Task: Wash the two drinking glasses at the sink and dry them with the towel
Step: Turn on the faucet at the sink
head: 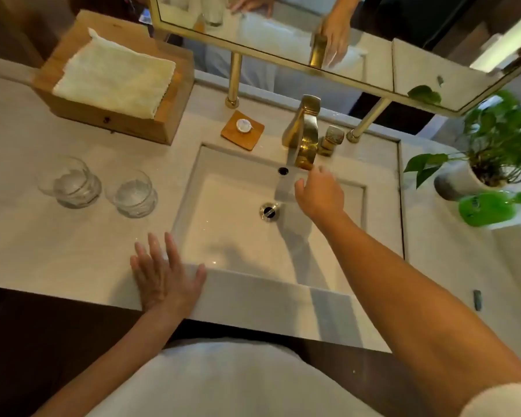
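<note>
A pale vanity counter (42, 251) fills the view beneath a brass-framed mirror (283, 40), with a square white sink (238, 245) sunk into its middle. On the counter's far left, a wooden box (127, 124) carries the folded white towel (112, 76); on the right stands a leafy potted plant (500, 136). The person's left hand (166, 275) lies flat, fingers spread, on the counter at the sink's near-left corner. The right hand (319, 197) reaches over the basin, fingers loose and holding nothing, to the water (285, 188) running from the brass faucet (303, 130).

Both drinking glasses (73, 183) (133, 195) stand upright side by side on the counter, left of the sink and well apart from either hand. The step in hand appears to be testing the flow. It is best followed by the left hand taking the nearer glass around its wall, not its rim, and carrying it low over the basin edge.

A green bottle (487, 207) sits near the plant and a small wooden tray (242, 130) beside the faucet base, with the drain (269, 210) below the stream. Nothing lies between glasses and sink; wet glass against the hard rim looks the main hazard.
</note>
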`<state>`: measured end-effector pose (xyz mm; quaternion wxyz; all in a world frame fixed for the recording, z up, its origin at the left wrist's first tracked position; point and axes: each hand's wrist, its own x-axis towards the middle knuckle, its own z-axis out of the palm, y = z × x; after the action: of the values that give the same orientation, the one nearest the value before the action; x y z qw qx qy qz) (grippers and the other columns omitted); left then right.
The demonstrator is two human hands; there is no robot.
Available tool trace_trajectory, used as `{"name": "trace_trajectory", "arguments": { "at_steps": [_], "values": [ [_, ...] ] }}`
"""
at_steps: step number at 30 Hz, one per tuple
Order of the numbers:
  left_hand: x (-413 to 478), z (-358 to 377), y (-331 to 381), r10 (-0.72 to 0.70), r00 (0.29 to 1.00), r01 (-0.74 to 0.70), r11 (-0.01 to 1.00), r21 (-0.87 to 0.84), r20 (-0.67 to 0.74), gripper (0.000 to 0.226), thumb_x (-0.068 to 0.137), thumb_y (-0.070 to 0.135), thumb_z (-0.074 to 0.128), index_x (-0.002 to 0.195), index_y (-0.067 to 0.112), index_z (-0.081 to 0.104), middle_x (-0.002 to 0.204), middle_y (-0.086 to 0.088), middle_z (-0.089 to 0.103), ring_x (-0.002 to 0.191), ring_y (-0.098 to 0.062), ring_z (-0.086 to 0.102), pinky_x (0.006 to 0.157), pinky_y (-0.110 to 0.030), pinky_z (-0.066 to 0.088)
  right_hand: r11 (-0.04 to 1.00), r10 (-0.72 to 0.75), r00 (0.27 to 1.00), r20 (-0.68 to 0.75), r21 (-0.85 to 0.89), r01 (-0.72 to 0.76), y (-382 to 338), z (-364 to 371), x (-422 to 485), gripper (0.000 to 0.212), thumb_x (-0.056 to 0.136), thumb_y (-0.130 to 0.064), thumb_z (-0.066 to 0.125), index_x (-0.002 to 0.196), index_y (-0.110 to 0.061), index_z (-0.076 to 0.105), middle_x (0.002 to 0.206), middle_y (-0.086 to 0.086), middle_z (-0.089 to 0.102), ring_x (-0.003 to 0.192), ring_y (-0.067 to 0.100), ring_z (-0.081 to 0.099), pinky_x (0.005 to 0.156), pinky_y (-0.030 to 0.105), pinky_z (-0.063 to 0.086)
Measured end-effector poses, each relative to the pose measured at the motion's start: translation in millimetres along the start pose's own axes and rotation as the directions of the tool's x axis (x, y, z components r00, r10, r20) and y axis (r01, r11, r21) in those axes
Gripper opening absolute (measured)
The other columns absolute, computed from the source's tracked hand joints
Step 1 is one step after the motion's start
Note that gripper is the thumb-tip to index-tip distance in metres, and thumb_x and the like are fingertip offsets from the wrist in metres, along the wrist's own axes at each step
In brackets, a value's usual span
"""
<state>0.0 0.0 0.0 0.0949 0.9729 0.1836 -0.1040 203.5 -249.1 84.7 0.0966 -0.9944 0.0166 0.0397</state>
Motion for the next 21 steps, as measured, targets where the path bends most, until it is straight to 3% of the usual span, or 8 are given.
{"name": "trace_trajectory", "arguments": {
  "at_steps": [3,6,10,14,17,21],
  "values": [
    [1,6,-1,-0.093,0.995,0.092,0.995,0.025,0.02,0.099,0.088,0.07,0.034,0.159,0.011,-0.003,0.165,-0.022,-0.005,0.151,-0.041,-0.01,0.122,-0.056,0.0,0.998,0.004,1.0,-0.031,-0.06,-0.006,13,-6,22,0.045,0.097,-0.029,0.054,0.137,-0.01,0.046,0.134,0.014,0.055,0.122,0.034,0.05,0.097,0.045,0.047],
    [0,11,3,-0.094,0.995,0.095,0.995,0.027,-0.019,0.098,0.085,0.074,0.019,0.158,0.012,-0.002,0.165,-0.021,-0.005,0.152,-0.04,-0.01,0.122,-0.056,-0.002,0.999,0.032,0.999,0.021,0.016,-0.032,27,-12,45,0.058,0.097,-0.026,0.058,0.148,-0.013,0.034,0.148,0.018,0.042,0.137,0.038,0.038,0.108,0.05,0.04],
    [3,15,5,-0.133,0.991,0.133,0.991,0.029,-0.024,0.097,0.086,0.074,0.018,0.159,0.014,-0.001,0.166,-0.017,-0.006,0.152,-0.036,-0.013,0.122,-0.057,0.0,0.992,0.057,0.997,0.054,0.112,-0.063,44,-16,79,0.07,0.099,-0.027,0.056,0.157,-0.021,0.018,0.163,0.015,0.02,0.147,0.04,0.022,0.115,0.053,0.029],
    [2,17,6,-0.122,0.992,0.124,0.99,0.06,-0.04,0.095,0.088,0.075,0.014,0.159,0.016,-0.007,0.166,-0.015,-0.012,0.152,-0.034,-0.018,0.123,-0.056,-0.002,0.966,0.156,0.974,0.164,0.183,-0.185,60,-14,109,0.074,0.101,-0.031,0.053,0.159,-0.023,0.008,0.166,0.014,0.008,0.15,0.038,0.017,0.119,0.052,0.022],
    [0,13,9,-0.116,0.992,0.118,0.992,0.039,-0.055,0.095,0.089,0.075,0.017,0.16,0.015,-0.002,0.166,-0.017,-0.006,0.153,-0.036,-0.011,0.123,-0.056,0.0,0.954,0.144,0.967,0.21,0.229,-0.192,66,-14,125,0.074,0.102,-0.03,0.051,0.159,-0.02,0.006,0.164,0.016,0.014,0.148,0.036,0.024,0.119,0.049,0.026],
    [-1,5,12,-0.121,0.991,0.124,0.992,0.039,-0.057,0.094,0.088,0.073,0.02,0.159,0.013,0.007,0.166,-0.02,0.004,0.153,-0.039,-0.001,0.121,-0.056,0.005,0.937,0.153,0.957,0.247,0.27,-0.219,65,-7,142,0.072,0.102,-0.036,0.051,0.158,-0.013,0.013,0.15,0.024,0.038,0.132,0.038,0.046,0.109,0.046,0.043]
  ]
}}
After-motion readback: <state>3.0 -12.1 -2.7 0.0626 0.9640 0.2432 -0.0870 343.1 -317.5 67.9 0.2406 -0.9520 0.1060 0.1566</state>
